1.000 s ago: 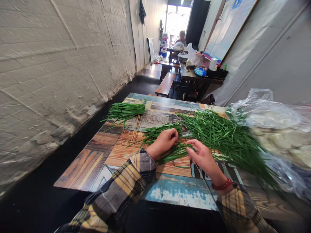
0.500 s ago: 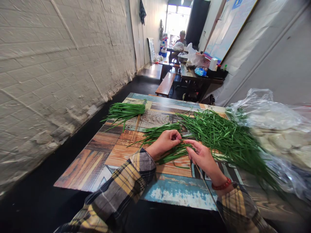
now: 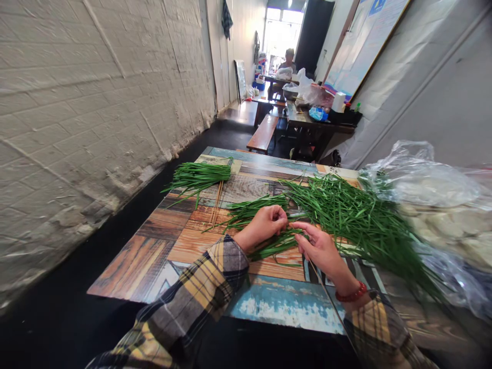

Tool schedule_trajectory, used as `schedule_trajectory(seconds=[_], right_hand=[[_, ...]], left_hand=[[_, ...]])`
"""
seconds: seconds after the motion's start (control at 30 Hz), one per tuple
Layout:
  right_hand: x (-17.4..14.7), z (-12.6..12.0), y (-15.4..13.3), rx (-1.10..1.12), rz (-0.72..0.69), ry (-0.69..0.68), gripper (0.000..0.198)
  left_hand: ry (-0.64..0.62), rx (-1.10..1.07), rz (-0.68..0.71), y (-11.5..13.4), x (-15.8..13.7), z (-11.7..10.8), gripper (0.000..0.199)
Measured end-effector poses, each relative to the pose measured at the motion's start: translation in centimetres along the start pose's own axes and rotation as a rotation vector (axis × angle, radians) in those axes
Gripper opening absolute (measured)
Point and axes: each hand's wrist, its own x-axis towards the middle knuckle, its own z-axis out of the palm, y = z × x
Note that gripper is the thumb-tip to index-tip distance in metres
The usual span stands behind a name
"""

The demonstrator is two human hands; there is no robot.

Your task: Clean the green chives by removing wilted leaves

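Note:
My left hand [image 3: 265, 224] is closed in a pinch over green chives [image 3: 274, 247] on the table. What its fingertips hold, if anything, is too small to tell. Close to its right, my right hand [image 3: 321, 251] is bent around a long thin stick [image 3: 326, 292], like a skewer, which slants down toward me past the table edge. The right fingertips almost meet the left ones, above the cut ends of the chives. Another small bunch [image 3: 249, 211] lies behind my left hand. A big loose heap of chives [image 3: 346, 210] spreads beyond my right hand.
At the table's far left, a neat chive bundle [image 3: 200, 176] lies beside several thin wooden sticks [image 3: 217, 205]. Clear plastic bags [image 3: 434, 179] with pale round pieces [image 3: 449, 225] fill the right side. Beyond are a bench [image 3: 263, 133], another table [image 3: 303, 121] and a seated person [image 3: 288, 61].
Both hands keep nearly the same place and grip. The whole view has shifted very slightly, and the right index finger has moved a little.

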Motion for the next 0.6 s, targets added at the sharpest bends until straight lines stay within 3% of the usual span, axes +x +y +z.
schedule_trajectory(seconds=[0.6], right_hand=[[0.05, -0.08, -0.16, -0.028, 0.016, -0.004, 0.045]], left_hand=[[-0.041, -0.066, 0.059, -0.38, -0.03, 0.05, 0.004]])
